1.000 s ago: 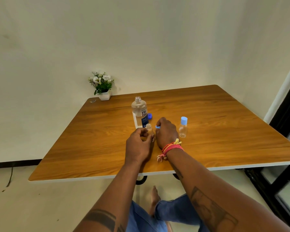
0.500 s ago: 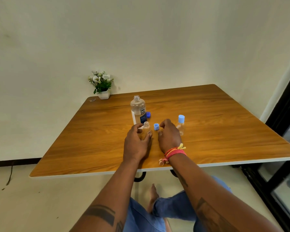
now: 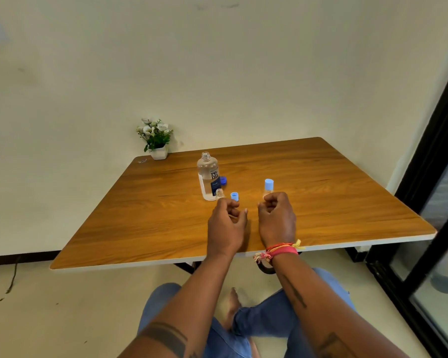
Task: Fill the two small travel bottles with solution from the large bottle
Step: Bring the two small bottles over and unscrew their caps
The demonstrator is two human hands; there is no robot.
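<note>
The large clear bottle (image 3: 208,177) with a blue label stands uncapped on the wooden table (image 3: 145,218), its dark blue cap (image 3: 223,180) lying just to its right. In front of it stands a small uncapped travel bottle (image 3: 219,193), with a light blue cap (image 3: 234,196) on the table beside it. My left hand (image 3: 226,224) rests just short of this bottle, fingers loosely curled and thumb apart, holding nothing. A second small bottle (image 3: 268,186) with a light blue cap stands to the right. My right hand (image 3: 276,218) is curled at its base and hides its lower part.
A small white pot of white flowers (image 3: 156,140) stands at the table's far left corner against the wall. A black door frame (image 3: 435,156) runs down the right side. My knees in blue jeans (image 3: 269,321) are below the table's near edge.
My left hand has let go of the uncapped small bottle and drawn back a little. My right hand has left the light blue cap on the table and moved right to the capped bottle.
</note>
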